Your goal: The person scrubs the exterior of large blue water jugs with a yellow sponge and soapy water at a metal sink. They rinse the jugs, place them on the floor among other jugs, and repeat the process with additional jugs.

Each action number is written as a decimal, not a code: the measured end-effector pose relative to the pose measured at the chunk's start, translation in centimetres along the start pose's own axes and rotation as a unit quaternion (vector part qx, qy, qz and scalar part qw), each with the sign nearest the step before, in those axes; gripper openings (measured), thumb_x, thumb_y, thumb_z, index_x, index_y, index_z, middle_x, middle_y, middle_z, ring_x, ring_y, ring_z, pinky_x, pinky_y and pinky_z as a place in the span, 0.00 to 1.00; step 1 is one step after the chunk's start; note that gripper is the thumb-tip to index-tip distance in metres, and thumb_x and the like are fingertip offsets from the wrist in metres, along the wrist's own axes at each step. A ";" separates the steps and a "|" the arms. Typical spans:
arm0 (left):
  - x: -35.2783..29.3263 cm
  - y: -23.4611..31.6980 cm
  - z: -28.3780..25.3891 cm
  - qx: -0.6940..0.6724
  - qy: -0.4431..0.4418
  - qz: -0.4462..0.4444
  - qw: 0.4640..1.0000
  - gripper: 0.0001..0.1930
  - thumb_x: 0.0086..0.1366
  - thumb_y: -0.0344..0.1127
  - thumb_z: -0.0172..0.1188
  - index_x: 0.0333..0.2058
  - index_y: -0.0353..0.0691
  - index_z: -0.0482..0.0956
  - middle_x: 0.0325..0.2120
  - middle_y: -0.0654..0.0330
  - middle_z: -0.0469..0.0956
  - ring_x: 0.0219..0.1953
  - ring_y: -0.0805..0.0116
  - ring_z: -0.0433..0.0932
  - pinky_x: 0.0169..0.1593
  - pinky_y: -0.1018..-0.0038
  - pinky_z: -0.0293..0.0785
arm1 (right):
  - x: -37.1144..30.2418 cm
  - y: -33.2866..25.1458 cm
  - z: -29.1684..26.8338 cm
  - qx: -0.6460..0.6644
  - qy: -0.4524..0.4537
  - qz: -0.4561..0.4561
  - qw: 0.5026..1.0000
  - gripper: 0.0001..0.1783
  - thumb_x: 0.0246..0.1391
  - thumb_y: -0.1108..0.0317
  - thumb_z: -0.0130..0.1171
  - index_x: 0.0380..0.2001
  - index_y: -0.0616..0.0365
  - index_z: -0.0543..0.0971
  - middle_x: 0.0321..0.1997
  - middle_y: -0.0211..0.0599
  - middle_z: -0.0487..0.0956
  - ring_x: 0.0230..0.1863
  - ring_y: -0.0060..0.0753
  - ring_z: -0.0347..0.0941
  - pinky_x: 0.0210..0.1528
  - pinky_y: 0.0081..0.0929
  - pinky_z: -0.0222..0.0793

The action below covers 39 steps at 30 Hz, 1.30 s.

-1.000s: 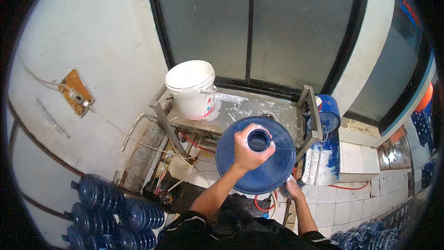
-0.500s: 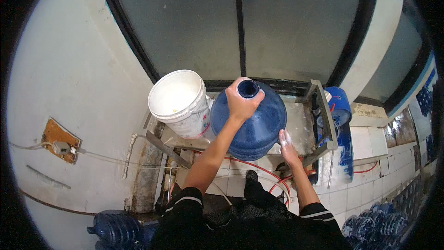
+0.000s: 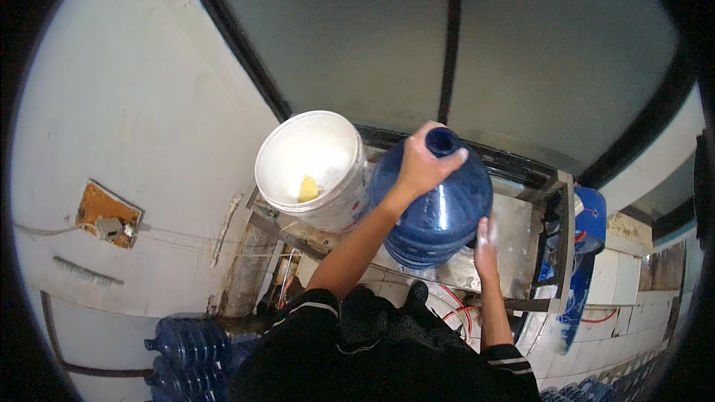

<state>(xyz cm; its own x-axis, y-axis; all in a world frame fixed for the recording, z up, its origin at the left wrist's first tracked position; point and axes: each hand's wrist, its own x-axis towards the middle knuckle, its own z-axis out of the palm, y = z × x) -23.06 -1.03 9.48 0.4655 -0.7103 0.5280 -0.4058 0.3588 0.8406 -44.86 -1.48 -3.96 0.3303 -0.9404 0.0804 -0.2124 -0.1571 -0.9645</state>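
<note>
A big blue translucent water jug (image 3: 447, 212) stands, tilted slightly, on a metal bench. My left hand (image 3: 426, 166) is closed around its neck, just below the round open mouth, thumb on the right side. Against the jug's lower right side rests my right hand (image 3: 486, 249), its fingers stretched out and whitish with foam. Left of the jug is a white bucket (image 3: 339, 208) with a yellow sponge (image 3: 308, 189) inside. The jug hides part of my right palm's contact.
The metal bench (image 3: 514, 246) has a raised frame (image 3: 564, 238) at its right end. Beyond that stands a blue container (image 3: 590, 216). Red hose (image 3: 463, 313) lies on the floor below. More blue jugs (image 3: 186, 341) lie at lower left. A socket board (image 3: 110, 217) hangs on the left wall.
The view has shifted, and the bench's contents appear farther right. The sponge in the bucket has come more fully into sight. Both hands stay at the jug.
</note>
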 end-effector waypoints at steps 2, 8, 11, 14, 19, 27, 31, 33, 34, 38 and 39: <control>-1.1 0.5 -1.8 -0.003 -0.055 0.004 0.998 0.23 0.49 0.38 0.72 0.40 0.35 0.73 0.28 0.56 0.80 0.33 0.71 0.78 0.42 0.74 0.73 | -0.2 -2.5 1.5 0.038 0.115 -0.069 0.990 0.27 0.62 0.61 0.51 0.60 0.64 0.62 0.63 0.49 0.62 0.64 0.43 0.57 0.66 0.38 0.51; -4.6 -1.8 -13.9 0.022 -0.017 -0.023 0.999 0.31 0.53 0.39 0.67 0.53 0.34 0.66 0.50 0.47 0.71 0.55 0.54 0.70 0.60 0.64 0.61 | -2.7 -10.1 5.4 0.037 0.232 -0.321 0.917 0.11 0.56 0.68 0.56 0.39 0.62 0.70 0.47 0.52 0.71 0.52 0.45 0.66 0.56 0.43 0.60; -5.1 -6.5 -23.0 0.209 0.125 -0.034 0.969 0.28 0.52 0.35 0.65 0.51 0.34 0.68 0.48 0.45 0.72 0.52 0.49 0.70 0.57 0.60 0.64 | -3.2 -13.9 12.9 0.100 0.060 -0.312 0.943 0.10 0.55 0.68 0.57 0.37 0.62 0.72 0.37 0.45 0.75 0.40 0.40 0.72 0.46 0.36 0.69; -5.5 -10.2 -33.0 0.455 0.152 -0.129 0.868 0.31 0.52 0.37 0.65 0.54 0.34 0.66 0.51 0.42 0.68 0.55 0.44 0.66 0.57 0.56 0.64 | 0.0 -16.8 24.0 -0.037 -0.167 -0.237 0.956 0.14 0.53 0.68 0.58 0.42 0.62 0.75 0.40 0.45 0.77 0.42 0.38 0.75 0.43 0.31 0.71; -5.9 -15.5 -35.9 0.481 0.080 -0.240 0.839 0.35 0.52 0.36 0.64 0.58 0.35 0.63 0.59 0.41 0.60 0.60 0.44 0.62 0.58 0.54 0.65 | 9.7 -9.5 43.9 -0.248 -0.457 -0.277 0.808 0.17 0.54 0.66 0.54 0.47 0.60 0.75 0.49 0.46 0.78 0.47 0.44 0.75 0.50 0.36 0.70; -5.4 -13.3 -36.1 0.433 0.056 -0.263 0.860 0.33 0.48 0.31 0.65 0.55 0.34 0.68 0.61 0.41 0.56 0.62 0.43 0.59 0.60 0.54 0.61 | 10.8 6.4 56.3 -0.569 -0.658 -0.042 0.492 0.21 0.53 0.58 0.56 0.48 0.58 0.76 0.53 0.49 0.75 0.52 0.42 0.73 0.51 0.39 0.69; -6.3 -13.6 -36.3 0.437 0.061 -0.236 0.866 0.29 0.48 0.24 0.59 0.53 0.35 0.71 0.61 0.41 0.56 0.60 0.42 0.60 0.59 0.54 0.63 | 12.4 11.9 50.4 -0.550 -0.641 0.047 0.532 0.22 0.52 0.58 0.57 0.47 0.58 0.76 0.52 0.47 0.76 0.52 0.41 0.73 0.51 0.39 0.69; -5.9 -13.3 -36.5 0.433 0.051 -0.234 0.869 0.28 0.48 0.24 0.58 0.52 0.35 0.71 0.61 0.41 0.55 0.60 0.41 0.59 0.59 0.54 0.62 | 13.2 13.6 47.3 -0.539 -0.629 0.084 0.555 0.22 0.52 0.57 0.57 0.47 0.57 0.77 0.52 0.46 0.76 0.52 0.41 0.73 0.50 0.39 0.69; -5.8 -13.1 -36.6 0.429 0.051 -0.236 0.871 0.27 0.49 0.24 0.58 0.52 0.35 0.71 0.61 0.42 0.55 0.61 0.41 0.59 0.59 0.54 0.62 | 13.2 14.1 46.4 -0.530 -0.624 0.095 0.567 0.22 0.52 0.57 0.57 0.47 0.57 0.77 0.52 0.45 0.76 0.52 0.41 0.73 0.50 0.40 0.69; -5.7 -12.8 -36.5 0.422 0.051 -0.246 0.871 0.26 0.50 0.24 0.58 0.52 0.36 0.72 0.62 0.42 0.54 0.61 0.41 0.59 0.59 0.53 0.61 | 11.4 15.6 48.4 -0.486 -0.603 0.102 0.624 0.22 0.52 0.56 0.58 0.47 0.57 0.77 0.51 0.43 0.77 0.52 0.40 0.73 0.50 0.40 0.69; -5.8 -12.9 -36.4 0.424 0.049 -0.251 0.869 0.26 0.50 0.24 0.58 0.52 0.36 0.72 0.62 0.42 0.54 0.61 0.41 0.59 0.59 0.53 0.61 | 10.9 16.1 49.4 -0.473 -0.597 0.100 0.641 0.22 0.51 0.56 0.58 0.47 0.56 0.77 0.51 0.43 0.77 0.52 0.40 0.73 0.50 0.40 0.69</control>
<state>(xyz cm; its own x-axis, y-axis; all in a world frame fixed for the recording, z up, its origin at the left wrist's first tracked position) 8.15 20.48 0.02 0.7993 -0.5782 0.1639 -0.5465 -0.5858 0.5985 0.72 0.63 -30.99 0.5582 -0.1588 -0.8144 -0.6358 -0.7125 -0.2969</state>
